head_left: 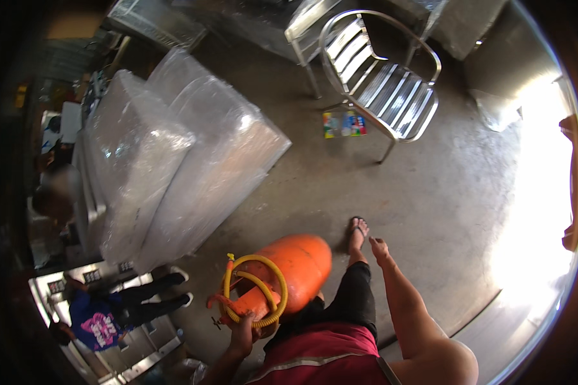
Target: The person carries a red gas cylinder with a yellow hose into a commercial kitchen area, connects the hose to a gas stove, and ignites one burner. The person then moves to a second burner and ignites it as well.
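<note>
An orange gas cylinder (307,263) is tilted beside my left leg, its collar end toward the lower left. A yellow corrugated hose (281,282) is looped around that collar end. My left hand (241,333) is closed on the cylinder's collar, close against the hose; part of the grip is hidden. My right arm reaches forward over the floor. At its end my right hand (380,249) has its fingers curled in, with nothing visible in them, near my sandalled foot (358,230).
Large flat panels in clear plastic wrap (205,154) lean at the left. A metal slatted chair (392,90) stands ahead, a colourful packet (344,124) on the floor by it. Another person (103,317) stands at the lower left near metal equipment. Bright light enters at the right.
</note>
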